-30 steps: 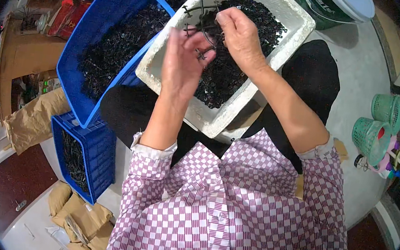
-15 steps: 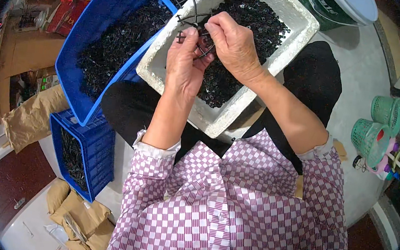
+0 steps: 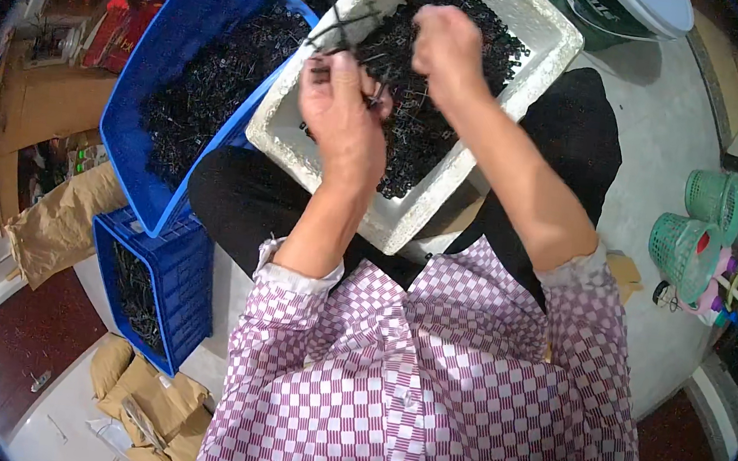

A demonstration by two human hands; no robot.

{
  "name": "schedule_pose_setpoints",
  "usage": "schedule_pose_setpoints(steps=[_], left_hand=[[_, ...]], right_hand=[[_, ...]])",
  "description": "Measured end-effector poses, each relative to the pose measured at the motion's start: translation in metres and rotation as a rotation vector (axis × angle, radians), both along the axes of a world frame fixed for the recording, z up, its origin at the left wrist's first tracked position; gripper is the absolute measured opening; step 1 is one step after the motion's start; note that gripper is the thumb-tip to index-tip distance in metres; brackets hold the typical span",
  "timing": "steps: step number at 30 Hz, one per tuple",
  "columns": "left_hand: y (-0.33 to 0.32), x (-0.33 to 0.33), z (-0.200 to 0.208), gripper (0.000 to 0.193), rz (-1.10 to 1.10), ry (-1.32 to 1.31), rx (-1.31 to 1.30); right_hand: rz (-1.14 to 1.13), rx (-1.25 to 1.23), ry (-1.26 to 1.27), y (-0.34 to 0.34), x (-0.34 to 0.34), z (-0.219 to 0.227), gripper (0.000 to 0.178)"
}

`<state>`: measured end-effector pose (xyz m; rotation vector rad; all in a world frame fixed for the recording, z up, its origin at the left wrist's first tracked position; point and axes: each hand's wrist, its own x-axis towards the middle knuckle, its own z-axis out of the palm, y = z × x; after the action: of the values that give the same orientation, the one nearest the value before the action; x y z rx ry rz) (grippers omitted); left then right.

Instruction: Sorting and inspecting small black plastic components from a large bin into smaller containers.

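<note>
Fingers point(image 3: 346, 75) of left hand point(image 3: 345, 123) round blurred black strips point(image 3: 354, 20), right hand point(image 3: 450, 50) curled, contents unclear

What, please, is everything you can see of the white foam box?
The white foam box is open-topped, with thick, rough, polystyrene-like walls. It sits slanted in view between the person's black-clad legs, its far end partly out of frame. Small black pieces lie inside. The left hand and right hand hide parts; contact with the blue bin is unclear.

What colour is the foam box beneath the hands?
The foam box is white, clearest in the head view.
</note>
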<state>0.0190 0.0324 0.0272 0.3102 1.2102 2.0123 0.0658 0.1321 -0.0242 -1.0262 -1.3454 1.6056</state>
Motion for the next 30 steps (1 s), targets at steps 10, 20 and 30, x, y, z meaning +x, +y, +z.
schedule_pose_setpoints(steps=[10,20,30], left_hand=[[-0.006,-0.018,0.003,0.014,0.049,0.088,-0.044],[-0.003,-0.02,-0.006,0.014,-0.051,0.207,-0.079],[-0.002,-0.021,-0.014,0.015,-0.029,0.423,-0.166]], right_hand=[[0.64,-0.214,0.179,-0.014,0.026,0.044,0.03],[0.701,0.339,-0.121,-0.011,0.027,0.036,0.031],[0.531,0.34,-0.177,-0.02,0.021,0.024,0.02]])
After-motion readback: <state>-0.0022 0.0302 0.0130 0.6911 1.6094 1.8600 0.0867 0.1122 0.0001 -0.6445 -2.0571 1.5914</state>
